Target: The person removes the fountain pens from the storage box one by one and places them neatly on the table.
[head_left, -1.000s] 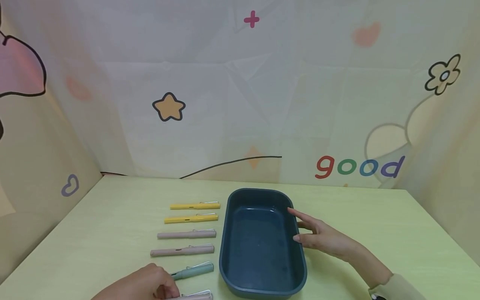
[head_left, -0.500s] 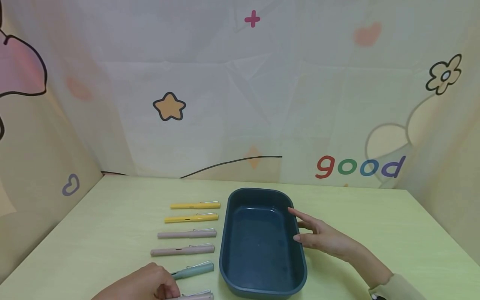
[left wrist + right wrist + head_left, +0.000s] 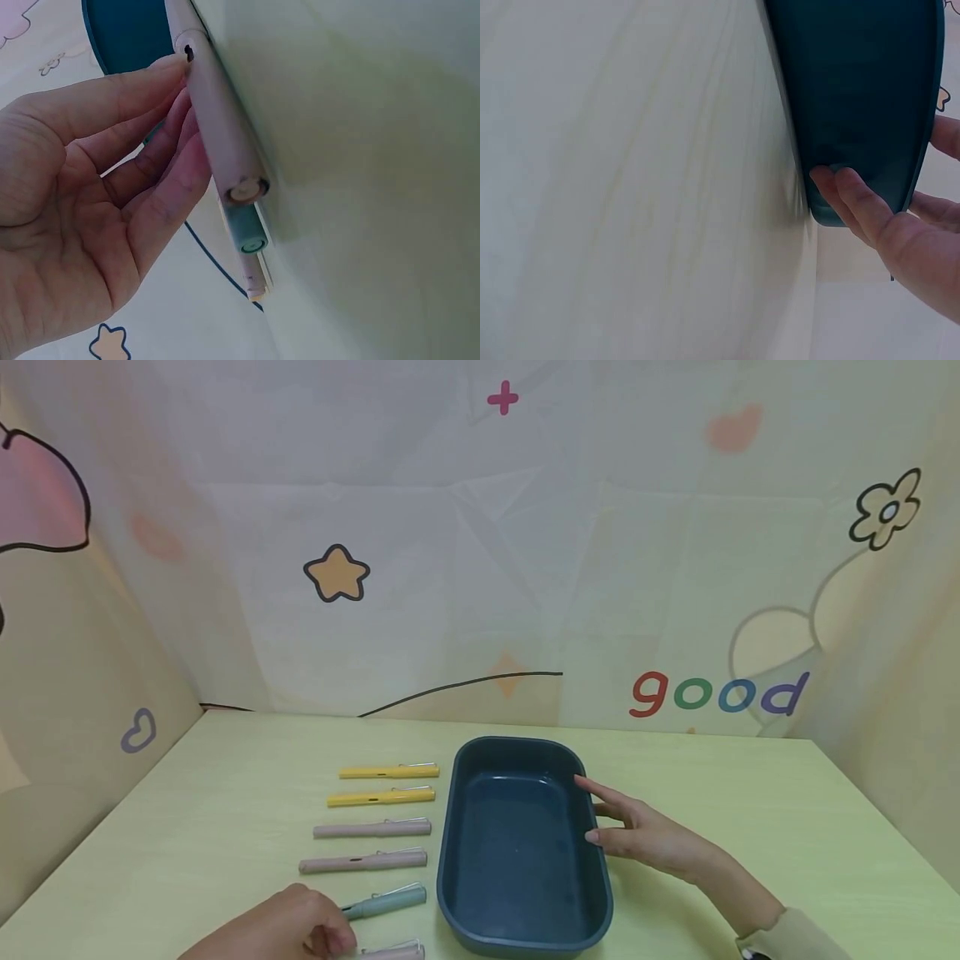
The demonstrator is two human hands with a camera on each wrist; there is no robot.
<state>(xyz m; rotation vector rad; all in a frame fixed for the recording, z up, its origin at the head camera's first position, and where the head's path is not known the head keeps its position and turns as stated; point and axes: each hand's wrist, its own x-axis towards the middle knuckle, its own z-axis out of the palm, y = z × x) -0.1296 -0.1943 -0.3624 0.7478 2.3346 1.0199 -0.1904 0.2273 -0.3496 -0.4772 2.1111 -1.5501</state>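
Observation:
At the front left, my left hand (image 3: pixel 273 927) pinches a pale pinkish pen (image 3: pixel 397 952) between thumb and fingers. The left wrist view shows the thumb tip at the small window in the pen's barrel (image 3: pixel 225 127); it lies along the table. Just behind it is a green pen (image 3: pixel 388 901), partly covered by the hand. My right hand (image 3: pixel 652 839) holds the right side of a dark blue, deep rectangular box (image 3: pixel 525 942). Its index finger and thumb reach the rim, while other fingers press the outer wall (image 3: pixel 855 90), as the right wrist view shows.
Farther back, left of the box, lie two pinkish pens (image 3: pixel 363 861) and two yellow pens (image 3: pixel 382 797), in rows with clips to the right. A printed cloth backdrop (image 3: pixel 450 568) rises behind the pale yellow-green table (image 3: pixel 750 802).
Hardly anything differs. The left hand has shifted very slightly left; the pens, the box and the right hand hold their places.

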